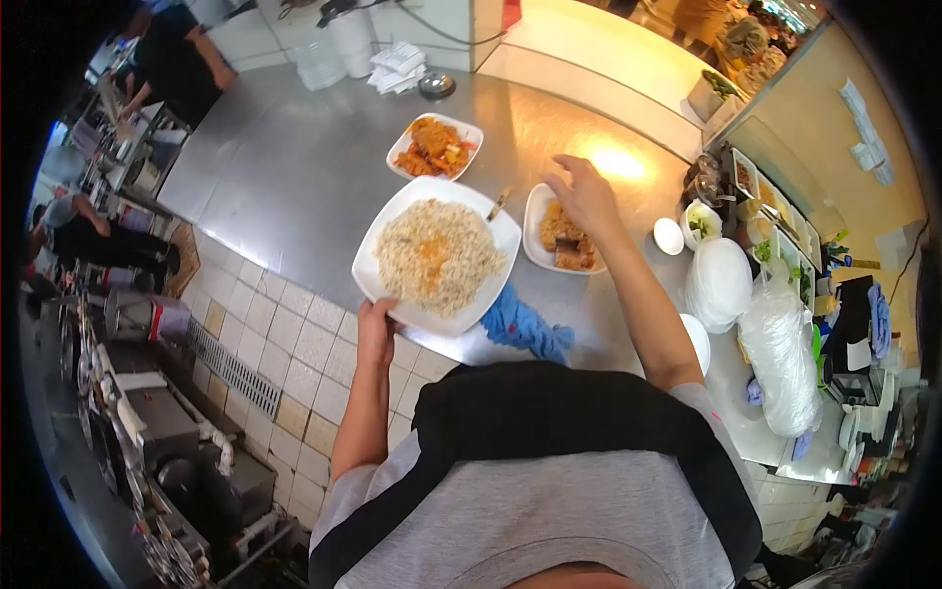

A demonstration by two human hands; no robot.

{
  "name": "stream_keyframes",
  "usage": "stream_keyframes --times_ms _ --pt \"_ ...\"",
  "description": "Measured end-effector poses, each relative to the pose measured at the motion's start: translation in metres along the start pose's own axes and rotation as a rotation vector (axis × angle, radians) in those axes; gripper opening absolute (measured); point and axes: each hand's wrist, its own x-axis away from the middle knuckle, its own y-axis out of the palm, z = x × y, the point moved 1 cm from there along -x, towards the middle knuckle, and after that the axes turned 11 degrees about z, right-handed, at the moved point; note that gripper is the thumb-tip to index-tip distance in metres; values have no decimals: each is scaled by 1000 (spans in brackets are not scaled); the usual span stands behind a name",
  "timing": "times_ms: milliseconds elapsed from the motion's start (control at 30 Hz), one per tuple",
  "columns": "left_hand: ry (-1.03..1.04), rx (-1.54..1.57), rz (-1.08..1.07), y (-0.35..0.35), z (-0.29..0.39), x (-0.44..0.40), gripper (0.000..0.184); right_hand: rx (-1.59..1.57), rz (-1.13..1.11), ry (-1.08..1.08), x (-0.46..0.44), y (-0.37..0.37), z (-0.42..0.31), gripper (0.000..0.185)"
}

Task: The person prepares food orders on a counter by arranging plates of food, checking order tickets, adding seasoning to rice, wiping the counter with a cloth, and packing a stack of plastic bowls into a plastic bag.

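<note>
My left hand (377, 332) grips the near left rim of a large white square plate (368, 263). A mound of fried rice (437, 257) with an orange patch in its middle fills that plate. Over the right side of a smaller white dish (535, 209) is my right hand (585, 199), fingers apart and holding nothing that I can see. Brown fried pieces (574, 257) lie in that dish, partly hidden by the hand. Beyond the rice stands a white dish of orange-red food (432, 147). A blue cloth (525, 327) lies beside the plate at the counter's near edge.
The steel counter (265, 147) carries a call bell (437, 85), paper slips (397, 67) and stacked plastic cups (348, 39) at the back. Right are plastic-wrapped containers (780, 344), a small white bowl (668, 236) and ingredient trays (775, 206). Other people (108, 236) stand at left.
</note>
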Motion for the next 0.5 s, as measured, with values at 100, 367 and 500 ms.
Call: stream_keyframes --times_ms 100,367,500 --pt "-24 16 21 10 17 15 37 201 9 37 7 -28 58 42" --pt "-112 173 -173 92 79 1 45 -380 -474 712 90 -44 90 51" --pt "-127 182 -366 181 83 -50 37 -594 -349 836 110 -26 82 52"
